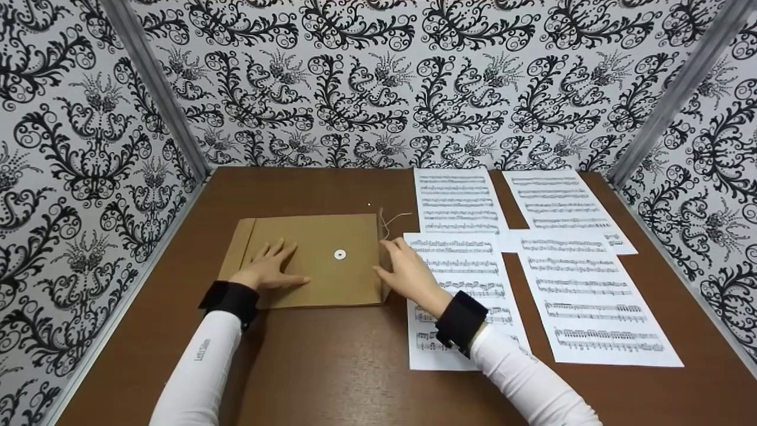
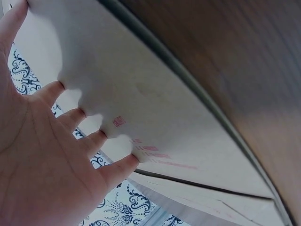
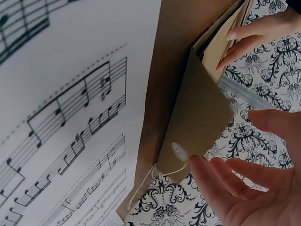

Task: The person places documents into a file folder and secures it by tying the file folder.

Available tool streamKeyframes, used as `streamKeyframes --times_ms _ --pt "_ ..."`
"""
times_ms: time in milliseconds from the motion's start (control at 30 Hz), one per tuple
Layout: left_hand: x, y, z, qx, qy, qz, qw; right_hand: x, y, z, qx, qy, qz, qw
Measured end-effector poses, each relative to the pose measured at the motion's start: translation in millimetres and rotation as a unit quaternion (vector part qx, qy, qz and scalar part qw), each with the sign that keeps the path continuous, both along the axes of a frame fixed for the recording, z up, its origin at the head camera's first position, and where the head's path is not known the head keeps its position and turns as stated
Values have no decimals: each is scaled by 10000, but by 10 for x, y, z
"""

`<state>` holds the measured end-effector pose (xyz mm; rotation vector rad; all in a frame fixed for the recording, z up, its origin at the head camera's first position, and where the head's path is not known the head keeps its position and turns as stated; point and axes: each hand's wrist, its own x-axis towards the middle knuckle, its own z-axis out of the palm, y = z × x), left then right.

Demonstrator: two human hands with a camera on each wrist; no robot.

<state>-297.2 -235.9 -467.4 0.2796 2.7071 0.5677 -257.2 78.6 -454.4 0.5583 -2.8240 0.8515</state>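
Observation:
A brown cardboard string-tie envelope [image 1: 322, 287] lies on the table, a white round button [image 1: 339, 254] on its upper face. My left hand [image 1: 269, 269] rests on the envelope's left part with fingers spread. At the right edge is my right hand [image 1: 411, 272], beside the raised flap [image 3: 197, 113]. The right wrist view shows its fingertips at the flap, close to another white button [image 3: 178, 151], while the thumb stays apart from the fingers. A thin string [image 1: 387, 223] trails from the flap. Faint red print [image 2: 150, 153] shows on the envelope in the left wrist view.
Several sheets of sheet music [image 1: 591, 302] lie to the right, some overlapping; my right forearm passes over the nearest one. Patterned walls [image 1: 378, 89] enclose the brown table [image 1: 319, 367] at the back and both sides.

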Motion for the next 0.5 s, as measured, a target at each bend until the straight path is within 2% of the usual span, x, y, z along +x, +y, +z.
streamKeyframes --times_ms 233,500 --pt "-5 -7 -5 -13 -34 -11 10000 -66 46 -62 -90 -489 -77 9987" --pt "-6 5 1 -101 10 -26 9999 -146 42 -82 -461 -1003 -159 9938"
